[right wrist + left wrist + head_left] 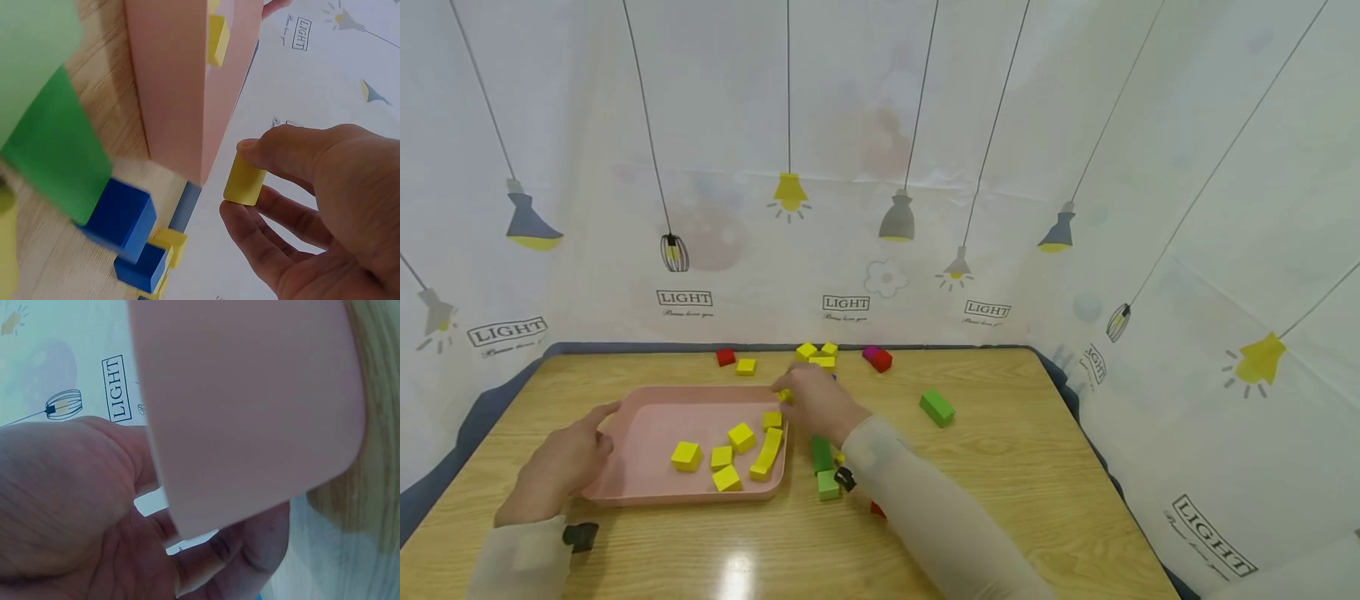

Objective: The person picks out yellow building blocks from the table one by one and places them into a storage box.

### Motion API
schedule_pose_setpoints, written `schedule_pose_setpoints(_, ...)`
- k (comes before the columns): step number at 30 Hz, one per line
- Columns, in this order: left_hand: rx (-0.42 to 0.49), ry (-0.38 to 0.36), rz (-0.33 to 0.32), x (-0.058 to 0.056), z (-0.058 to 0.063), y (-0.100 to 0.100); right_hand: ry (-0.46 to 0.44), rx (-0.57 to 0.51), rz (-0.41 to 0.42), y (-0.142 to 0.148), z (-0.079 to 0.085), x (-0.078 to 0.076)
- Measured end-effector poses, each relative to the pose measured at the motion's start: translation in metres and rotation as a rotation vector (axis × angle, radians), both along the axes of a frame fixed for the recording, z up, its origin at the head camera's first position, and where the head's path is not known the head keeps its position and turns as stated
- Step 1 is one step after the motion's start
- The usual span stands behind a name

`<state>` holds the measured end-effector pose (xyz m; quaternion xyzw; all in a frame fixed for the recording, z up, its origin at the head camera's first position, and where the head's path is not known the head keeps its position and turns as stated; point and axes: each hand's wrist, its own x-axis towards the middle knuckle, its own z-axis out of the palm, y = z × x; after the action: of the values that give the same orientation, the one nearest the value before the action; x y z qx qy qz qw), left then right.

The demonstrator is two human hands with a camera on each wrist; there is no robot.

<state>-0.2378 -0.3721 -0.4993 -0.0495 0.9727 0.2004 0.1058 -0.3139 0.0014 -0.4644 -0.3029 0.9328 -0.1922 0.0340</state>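
Observation:
A pink tray (643,437) lies on the left of the table, with several yellow blocks (741,437) and a yellow curved block (766,455) inside. My left hand (561,458) grips its left side; in the left wrist view, fingers (265,540) curl by the tray's corner. My right hand (822,404) is at the tray's far right corner. Between thumb and fingertips it pinches a small yellow block (245,181), held up beside the tray wall in the right wrist view. Below my right forearm, part of a red block (877,509) peeks out.
Right of the tray stand a dark green block (822,454) and a light green one (828,485). Blue blocks (122,215) show in the right wrist view. Yellow blocks (822,363) and red blocks (726,357) line the back edge. Another green block (937,407) lies farther right.

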Motion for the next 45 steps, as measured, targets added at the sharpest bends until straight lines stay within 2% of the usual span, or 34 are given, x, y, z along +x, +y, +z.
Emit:
schedule_pose_setpoints(10,-0.010,0.005,-0.016,0.003,0.000,-0.003,0.005,0.055,0.038,-0.044,-0.002,0.009)
schedule_pose_setpoints(19,-0.018,0.030,-0.020,0.004,-0.001,-0.004,0.004,0.111,0.075,-0.072,-0.003,0.013)
schedule_pose_setpoints(25,-0.005,0.018,-0.009,0.003,-0.001,-0.001,-0.029,0.140,0.029,-0.086,-0.005,0.013)
schedule_pose_setpoints(33,-0.001,0.006,0.009,0.000,-0.005,0.001,-0.052,0.151,0.019,-0.090,-0.006,0.012)
schedule_pose_setpoints(39,0.005,0.021,-0.004,-0.001,-0.004,-0.002,-0.063,0.160,0.010,-0.089,-0.007,0.011)
schedule_pose_setpoints(45,0.016,0.013,0.008,-0.001,-0.003,-0.003,-0.019,0.147,0.054,-0.079,-0.006,0.009)
